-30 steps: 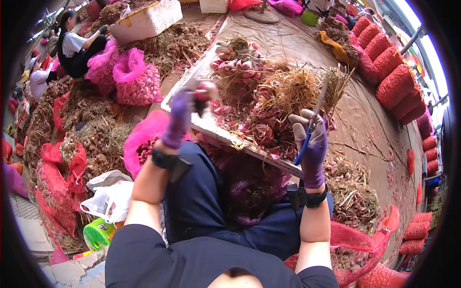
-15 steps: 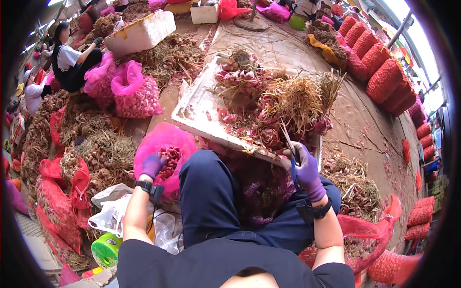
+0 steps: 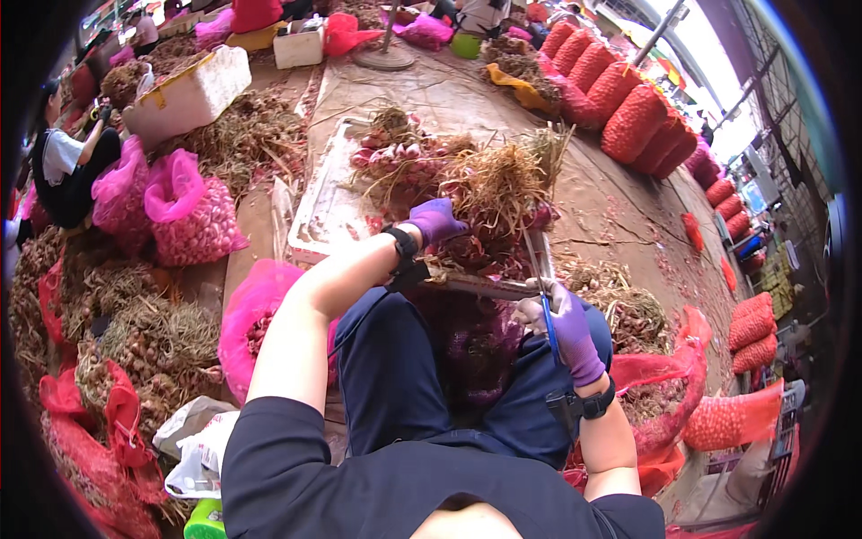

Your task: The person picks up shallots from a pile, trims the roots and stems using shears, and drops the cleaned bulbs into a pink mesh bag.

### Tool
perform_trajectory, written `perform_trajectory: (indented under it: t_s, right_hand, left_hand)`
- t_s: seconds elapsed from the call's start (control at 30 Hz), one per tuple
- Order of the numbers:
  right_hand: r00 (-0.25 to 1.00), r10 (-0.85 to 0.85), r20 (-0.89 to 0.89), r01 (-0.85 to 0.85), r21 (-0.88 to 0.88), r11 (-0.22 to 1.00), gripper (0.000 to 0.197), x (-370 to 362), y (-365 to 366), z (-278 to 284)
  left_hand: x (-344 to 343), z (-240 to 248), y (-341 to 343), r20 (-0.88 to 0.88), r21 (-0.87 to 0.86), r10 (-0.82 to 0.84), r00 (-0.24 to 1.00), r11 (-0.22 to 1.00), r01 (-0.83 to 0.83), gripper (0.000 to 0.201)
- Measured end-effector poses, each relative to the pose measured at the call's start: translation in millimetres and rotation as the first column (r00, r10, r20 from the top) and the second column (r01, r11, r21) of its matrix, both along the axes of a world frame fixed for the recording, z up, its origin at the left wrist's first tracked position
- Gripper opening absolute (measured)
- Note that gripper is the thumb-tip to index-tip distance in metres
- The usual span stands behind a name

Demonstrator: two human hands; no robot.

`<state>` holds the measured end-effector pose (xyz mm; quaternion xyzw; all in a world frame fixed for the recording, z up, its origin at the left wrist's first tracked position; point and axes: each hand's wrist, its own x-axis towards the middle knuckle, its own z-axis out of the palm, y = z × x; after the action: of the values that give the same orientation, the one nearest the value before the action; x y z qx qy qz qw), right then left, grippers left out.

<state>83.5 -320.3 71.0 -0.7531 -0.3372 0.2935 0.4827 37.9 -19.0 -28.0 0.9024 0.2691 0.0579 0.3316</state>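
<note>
My left hand, in a purple glove, reaches over the front of a white foam tray. Its fingers stretch out beside reddish garlic bulbs, and nothing shows in its grasp. Bundles of garlic with dry straw-like stems are heaped on the tray. Also gloved in purple, my right hand grips blue-handled scissors above my right knee. Their blades point up at the heap's near edge. By my left leg stands an open pink mesh bag with bulbs inside, partly behind my forearm.
Filled pink mesh bags stand at left, near a seated person and a white foam box. Piles of stemmed garlic lie at left and right. Full red sacks line the far right. White plastic bags sit by my left elbow.
My left hand has gone from the pink mesh bag up and right to the garlic heap. The scissors remain in my right hand. The view has shifted, moving the surroundings left.
</note>
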Motion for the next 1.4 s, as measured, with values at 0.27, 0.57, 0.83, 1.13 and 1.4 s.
perform_trajectory:
  t_s: [0.27,0.57,0.83,1.13,1.4]
  right_hand:
    - [0.950,0.131,-0.283,-0.168,-0.111,0.979,0.045,15,58,-14]
    - [0.593,0.343,-0.728,-0.462,0.041,0.886,0.085,14,94,-51]
    - [0.548,0.331,-0.768,-0.394,0.112,0.912,0.072,42,137,-50]
    - [0.592,0.458,-0.663,-0.482,0.164,0.861,0.063,49,141,-46]
    - [0.376,0.472,-0.797,-0.498,0.256,0.829,0.083,60,123,-66]
  left_hand:
    - [-13,7,24,0.409,-0.511,0.188,0.893,0.858,0.054,0.034]
    - [-47,48,22,0.235,-0.815,0.364,0.901,0.578,-0.020,0.025]
    - [-43,49,-12,0.271,-0.803,0.445,0.853,0.593,-0.054,0.035]
    - [-54,38,-16,0.293,-0.903,0.541,0.788,0.427,0.043,0.028]
    - [-121,37,33,0.205,-0.961,0.573,0.793,0.272,0.052,0.028]
